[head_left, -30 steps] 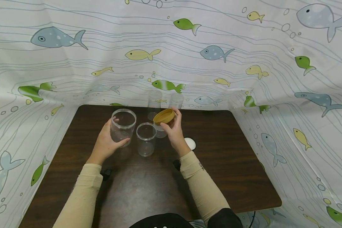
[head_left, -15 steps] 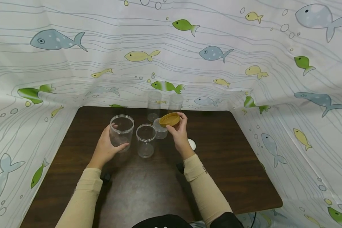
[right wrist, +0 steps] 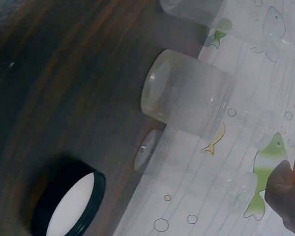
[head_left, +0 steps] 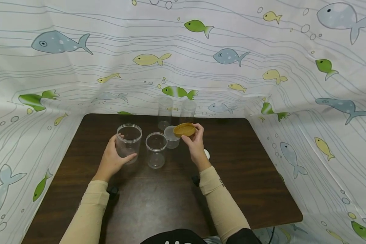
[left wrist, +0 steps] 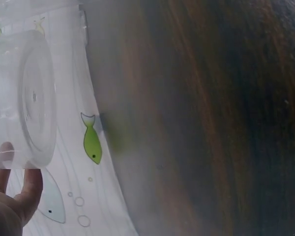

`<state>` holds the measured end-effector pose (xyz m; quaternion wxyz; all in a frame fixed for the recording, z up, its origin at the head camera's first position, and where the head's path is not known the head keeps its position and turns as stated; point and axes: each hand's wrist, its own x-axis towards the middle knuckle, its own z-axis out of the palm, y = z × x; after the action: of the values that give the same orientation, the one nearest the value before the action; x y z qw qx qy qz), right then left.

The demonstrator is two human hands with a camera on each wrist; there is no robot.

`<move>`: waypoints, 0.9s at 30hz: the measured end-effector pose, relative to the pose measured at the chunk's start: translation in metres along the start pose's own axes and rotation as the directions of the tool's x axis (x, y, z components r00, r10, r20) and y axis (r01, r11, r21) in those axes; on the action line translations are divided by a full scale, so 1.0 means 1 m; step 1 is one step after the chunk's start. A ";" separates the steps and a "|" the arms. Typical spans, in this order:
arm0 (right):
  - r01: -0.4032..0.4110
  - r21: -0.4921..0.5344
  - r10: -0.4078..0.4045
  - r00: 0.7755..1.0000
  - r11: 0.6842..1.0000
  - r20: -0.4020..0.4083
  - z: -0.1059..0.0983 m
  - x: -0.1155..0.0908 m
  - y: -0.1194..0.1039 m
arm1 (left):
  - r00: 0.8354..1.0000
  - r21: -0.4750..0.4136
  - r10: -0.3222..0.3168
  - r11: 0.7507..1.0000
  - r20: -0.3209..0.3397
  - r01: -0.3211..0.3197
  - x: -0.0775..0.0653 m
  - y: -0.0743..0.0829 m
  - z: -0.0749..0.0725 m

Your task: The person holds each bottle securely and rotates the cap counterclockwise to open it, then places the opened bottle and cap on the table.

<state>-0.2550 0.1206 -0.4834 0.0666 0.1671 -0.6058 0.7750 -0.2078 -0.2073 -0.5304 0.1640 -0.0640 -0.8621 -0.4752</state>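
My left hand (head_left: 113, 157) grips a clear plastic jar (head_left: 129, 142) at the left, thumb on the near side. The jar's mouth is uncovered, and its round base (left wrist: 37, 98) shows in the left wrist view, with fingertips against the wall. My right hand (head_left: 196, 142) pinches a gold screw lid (head_left: 184, 130) by its edge, inside turned up. In the right wrist view only a dark thumb (right wrist: 282, 189) appears at the right edge. Between the hands stands a second clear jar (head_left: 156, 152), open at the top.
A smaller frosted jar (head_left: 171, 139) stands behind, partly under the gold lid in the head view. Two tall clear cylinders (head_left: 164, 113) stand at the back edge by the fish-print curtain (head_left: 109, 44). A black lid with a white liner (right wrist: 73, 201) lies right of my right hand on the brown table (head_left: 250, 176).
My right hand has carried the gold lid to the right and a little nearer, uncovering the frosted jar. My left hand has lowered its jar slightly and shifted it left.
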 end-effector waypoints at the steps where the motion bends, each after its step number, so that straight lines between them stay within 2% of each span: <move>1: -0.009 -0.003 0.009 1.000 1.000 -0.006 -0.002 0.000 0.000 | 1.000 0.001 0.000 1.000 -0.004 0.000 0.000 0.000 0.000; 9: -0.087 -0.046 0.083 0.994 0.995 -0.070 -0.013 -0.005 0.003 | 0.999 0.081 0.005 0.997 -0.042 -0.001 -0.004 -0.002 0.005; 14: -0.151 -0.050 0.144 0.982 0.987 -0.120 -0.017 -0.006 0.007 | 0.999 0.094 0.006 0.996 -0.039 -0.002 -0.005 -0.004 0.007; 22: -0.249 -0.089 0.231 0.957 0.964 -0.174 -0.021 -0.007 0.012 | 0.999 0.073 -0.043 0.996 -0.022 0.044 -0.007 -0.009 0.008; 27: -0.291 -0.162 0.263 0.948 0.943 -0.178 -0.026 -0.010 0.018 | 0.996 0.070 -0.094 0.993 -0.007 0.094 -0.008 -0.011 0.007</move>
<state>-0.2559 0.1415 -0.5091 0.0186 0.0127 -0.6860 0.7273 -0.2047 -0.2071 -0.5459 0.1450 -0.0169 -0.8800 -0.4520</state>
